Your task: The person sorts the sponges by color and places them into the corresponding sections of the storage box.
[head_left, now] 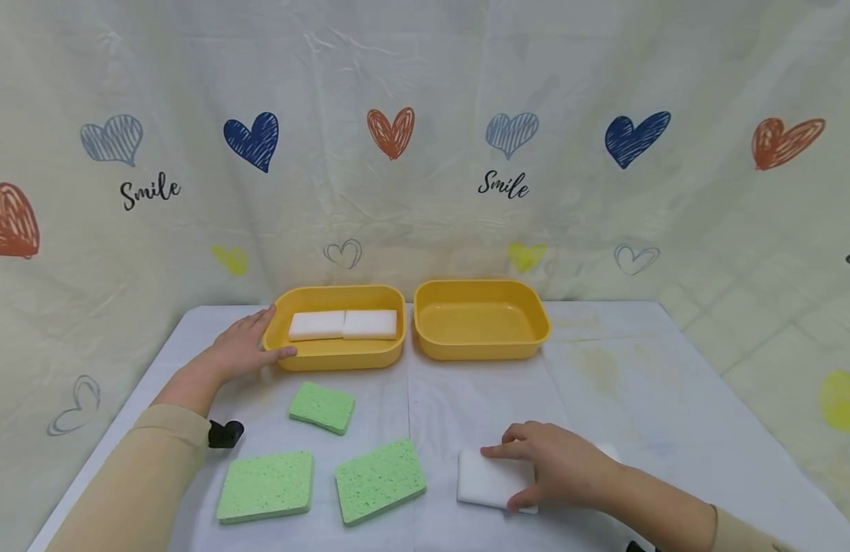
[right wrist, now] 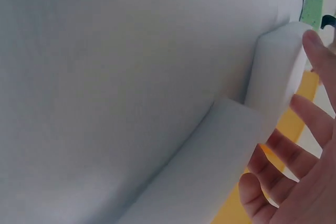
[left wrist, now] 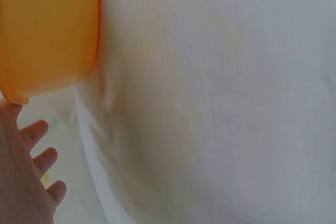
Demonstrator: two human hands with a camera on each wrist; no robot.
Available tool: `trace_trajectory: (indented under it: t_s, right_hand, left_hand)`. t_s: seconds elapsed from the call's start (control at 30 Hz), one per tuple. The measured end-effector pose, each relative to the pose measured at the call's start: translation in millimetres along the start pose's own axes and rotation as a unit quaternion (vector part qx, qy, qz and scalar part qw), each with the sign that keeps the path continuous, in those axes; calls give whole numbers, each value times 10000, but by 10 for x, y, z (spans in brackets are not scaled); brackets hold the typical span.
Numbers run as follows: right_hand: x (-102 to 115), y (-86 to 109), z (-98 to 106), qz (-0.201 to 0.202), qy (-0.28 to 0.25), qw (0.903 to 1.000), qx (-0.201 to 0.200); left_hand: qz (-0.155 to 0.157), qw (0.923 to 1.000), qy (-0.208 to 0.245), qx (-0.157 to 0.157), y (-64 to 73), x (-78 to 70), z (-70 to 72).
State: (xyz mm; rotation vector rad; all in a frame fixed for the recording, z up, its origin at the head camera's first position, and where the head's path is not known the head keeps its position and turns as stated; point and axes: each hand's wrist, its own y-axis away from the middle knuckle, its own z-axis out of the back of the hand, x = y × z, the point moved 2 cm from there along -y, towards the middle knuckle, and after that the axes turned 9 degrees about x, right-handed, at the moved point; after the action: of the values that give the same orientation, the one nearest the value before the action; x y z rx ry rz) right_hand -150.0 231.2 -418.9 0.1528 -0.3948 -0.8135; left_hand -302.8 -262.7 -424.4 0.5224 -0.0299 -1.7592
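My left hand [head_left: 241,349] rests spread at the left end of the left yellow tray [head_left: 342,359], thumb over its front rim. In the left wrist view, fingers fan out beside the tray wall [left wrist: 50,30]. Two white sponges [head_left: 316,326] lie side by side in that tray. At the front right, my right hand [head_left: 569,464] reaches over a white sponge [head_left: 490,479] lying flat on the table, thumb at its near edge and forefinger across its far edge. Another white sponge [right wrist: 194,166] lies beside it, mostly hidden behind the hand in the head view.
A second yellow tray [head_left: 483,350] stands right of the first, with nothing in it. Three green sponges lie on the white tablecloth: a smaller one [head_left: 323,408] and two larger ones [head_left: 267,486]. A curtain printed with hearts [head_left: 390,134] hangs behind the table.
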Motion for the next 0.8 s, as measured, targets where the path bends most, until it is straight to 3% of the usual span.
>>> trace_trajectory:
  t_s: [0.43,0.8]
  right_hand:
    - [34,41,25,238,409,9981,-398]
    - [32,0,230,97,532,9973,-495]
  left_hand:
    - [-27,10000,-2,-41,6,-11,-2]
    - [4,10000,9,-56,-9,-10,-11]
